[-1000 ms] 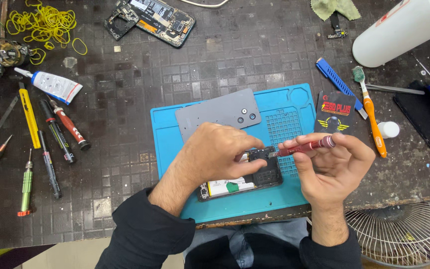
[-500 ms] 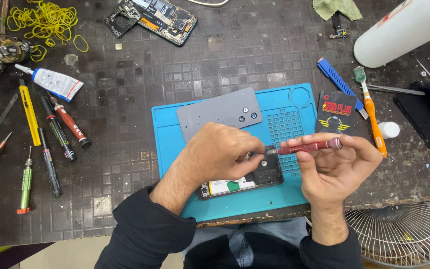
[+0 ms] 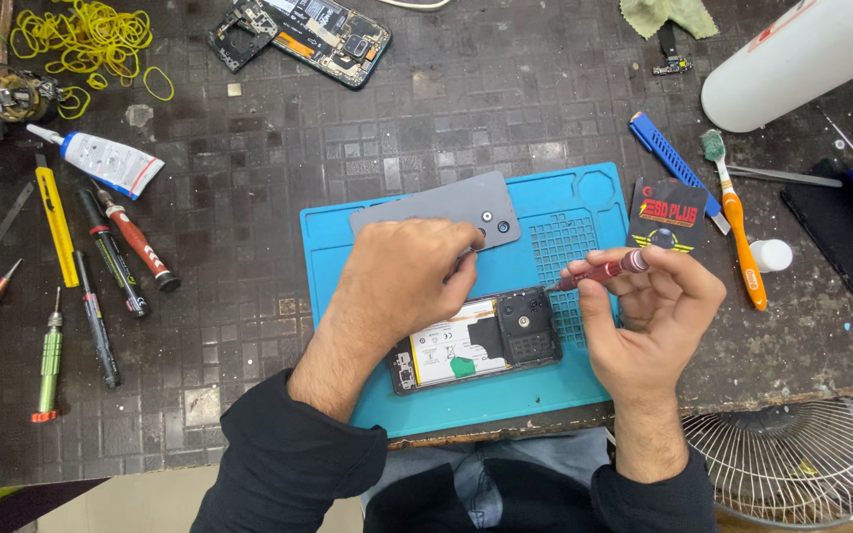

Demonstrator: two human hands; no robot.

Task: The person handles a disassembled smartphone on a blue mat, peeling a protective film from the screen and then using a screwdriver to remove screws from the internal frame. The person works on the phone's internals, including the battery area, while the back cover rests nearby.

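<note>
An opened phone [image 3: 491,341], with its battery and black camera plate showing, lies on the blue work mat [image 3: 584,212]. My left hand [image 3: 407,281] rests over the phone's upper left part with its fingers curled together; whether they pinch something small is hidden. My right hand [image 3: 659,316] holds a thin red screwdriver [image 3: 606,268] nearly level, its tip pointing left just above the phone's camera end. The grey back cover [image 3: 426,212] lies on the mat behind my left hand.
To the left lie several screwdrivers [image 3: 111,262], a yellow pry tool [image 3: 56,227], a glue tube [image 3: 106,163] and yellow rubber bands [image 3: 81,39]. Another dismantled phone [image 3: 323,35] is at the back. To the right are an orange brush [image 3: 737,222], a blue tool [image 3: 668,158] and a white cylinder [image 3: 792,64]. A fan [image 3: 792,464] stands below the table edge.
My left hand has drawn back to the left from the screwdriver's tip. My right hand has shifted right with the screwdriver, uncovering the phone's camera end.
</note>
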